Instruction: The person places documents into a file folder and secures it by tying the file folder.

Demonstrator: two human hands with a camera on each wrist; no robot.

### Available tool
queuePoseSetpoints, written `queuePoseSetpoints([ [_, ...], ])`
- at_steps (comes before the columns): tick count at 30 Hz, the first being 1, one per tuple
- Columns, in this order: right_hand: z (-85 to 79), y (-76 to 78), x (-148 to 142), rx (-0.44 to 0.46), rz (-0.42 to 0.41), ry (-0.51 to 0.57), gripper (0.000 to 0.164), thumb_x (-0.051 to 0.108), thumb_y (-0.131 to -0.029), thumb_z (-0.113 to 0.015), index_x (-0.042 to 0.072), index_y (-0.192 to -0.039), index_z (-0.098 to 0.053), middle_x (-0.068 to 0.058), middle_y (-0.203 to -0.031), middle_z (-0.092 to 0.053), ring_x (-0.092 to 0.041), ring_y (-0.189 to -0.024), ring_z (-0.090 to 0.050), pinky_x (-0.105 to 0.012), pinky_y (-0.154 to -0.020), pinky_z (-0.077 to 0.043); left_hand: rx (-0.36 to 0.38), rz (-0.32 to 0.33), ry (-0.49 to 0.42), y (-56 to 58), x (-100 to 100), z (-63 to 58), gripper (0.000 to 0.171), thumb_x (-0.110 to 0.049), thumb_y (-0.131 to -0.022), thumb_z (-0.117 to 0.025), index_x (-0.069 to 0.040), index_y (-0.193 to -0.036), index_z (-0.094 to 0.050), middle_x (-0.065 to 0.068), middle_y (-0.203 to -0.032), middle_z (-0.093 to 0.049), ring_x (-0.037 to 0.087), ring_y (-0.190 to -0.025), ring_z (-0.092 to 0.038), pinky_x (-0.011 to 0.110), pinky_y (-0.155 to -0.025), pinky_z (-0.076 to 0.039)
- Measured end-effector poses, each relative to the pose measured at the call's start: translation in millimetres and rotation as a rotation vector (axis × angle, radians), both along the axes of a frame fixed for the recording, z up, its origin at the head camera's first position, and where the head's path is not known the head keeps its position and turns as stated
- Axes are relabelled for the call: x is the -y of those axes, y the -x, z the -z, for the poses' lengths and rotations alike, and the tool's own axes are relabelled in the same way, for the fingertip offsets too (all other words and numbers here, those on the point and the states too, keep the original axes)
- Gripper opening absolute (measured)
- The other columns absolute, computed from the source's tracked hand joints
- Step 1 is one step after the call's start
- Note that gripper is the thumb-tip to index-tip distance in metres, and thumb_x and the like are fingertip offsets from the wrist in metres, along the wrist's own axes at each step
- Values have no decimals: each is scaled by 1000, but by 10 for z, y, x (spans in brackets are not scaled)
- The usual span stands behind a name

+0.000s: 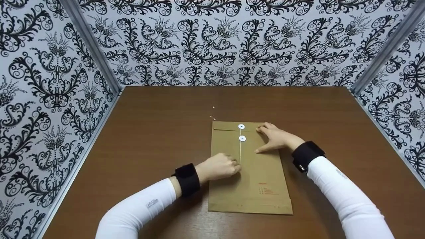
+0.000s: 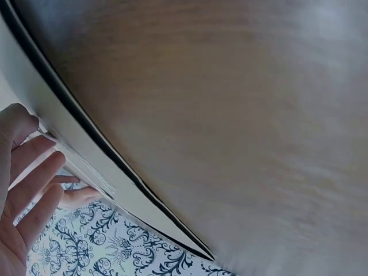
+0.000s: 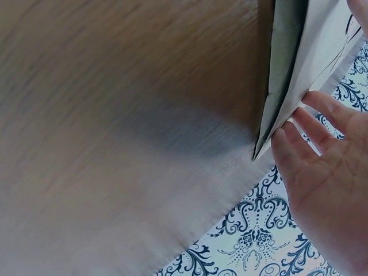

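Observation:
A brown paper envelope (image 1: 232,196) lies on the table, its flap end away from me. One white disc (image 1: 241,126) sits on the flap, and a second disc (image 1: 242,138) just below it. A thin white string (image 1: 240,151) runs from the discs down the middle to my left hand (image 1: 220,167). That hand pinches the string between thumb and index finger, low over the paper; the left wrist view shows its other fingers (image 2: 35,190) loosely bent. My right hand (image 1: 275,136) rests on the envelope's upper right side, thumb and fingers spread, fingertips (image 3: 282,138) at the flap edge.
Small white bits (image 1: 212,118) lie on the brown table (image 1: 159,116) just beyond the envelope's top left corner. Patterned panels (image 1: 212,43) stand at the back and both sides, joined by grey metal posts (image 1: 91,46). Red print (image 1: 268,189) marks the envelope's lower right.

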State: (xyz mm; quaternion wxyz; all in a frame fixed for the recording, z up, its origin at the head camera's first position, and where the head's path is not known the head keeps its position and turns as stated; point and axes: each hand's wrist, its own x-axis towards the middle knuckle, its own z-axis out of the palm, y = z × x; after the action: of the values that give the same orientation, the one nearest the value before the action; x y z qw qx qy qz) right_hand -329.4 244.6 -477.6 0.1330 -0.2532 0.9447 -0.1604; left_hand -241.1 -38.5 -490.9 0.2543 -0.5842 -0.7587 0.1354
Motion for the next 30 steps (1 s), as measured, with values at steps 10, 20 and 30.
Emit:
queuePoseSetpoints([
  [10,-5,-7,8,-25,-3,3,94,52,-78,-84,-1,-147,-48,-25,-155,-40,-54,-152,-26,-65,-122,-29,92,-74,-20,-84,-84,13,17,-20,-99,-58,-22,-86,-69,-13,-85,-74,5,-73,-70,22,-60,-55],
  [20,-36,-49,21,-65,12,-38,97,54,-78,-83,-1,-150,-47,-24,-159,-40,-44,-150,-35,-60,-117,-40,399,-83,-23,-14,24,-147,6,-27,-92,-70,-24,-89,-73,-12,-87,-75,7,-71,-72,27,-60,-57],
  [30,-61,-97,-48,-150,26,5,86,53,-82,-81,6,-148,-53,-22,-159,-41,-45,-148,-39,-63,-116,-39,480,-214,-185,194,316,-302,10,-27,-91,-73,-20,-85,-75,-6,-76,-75,12,-63,-70,31,-59,-57],
])
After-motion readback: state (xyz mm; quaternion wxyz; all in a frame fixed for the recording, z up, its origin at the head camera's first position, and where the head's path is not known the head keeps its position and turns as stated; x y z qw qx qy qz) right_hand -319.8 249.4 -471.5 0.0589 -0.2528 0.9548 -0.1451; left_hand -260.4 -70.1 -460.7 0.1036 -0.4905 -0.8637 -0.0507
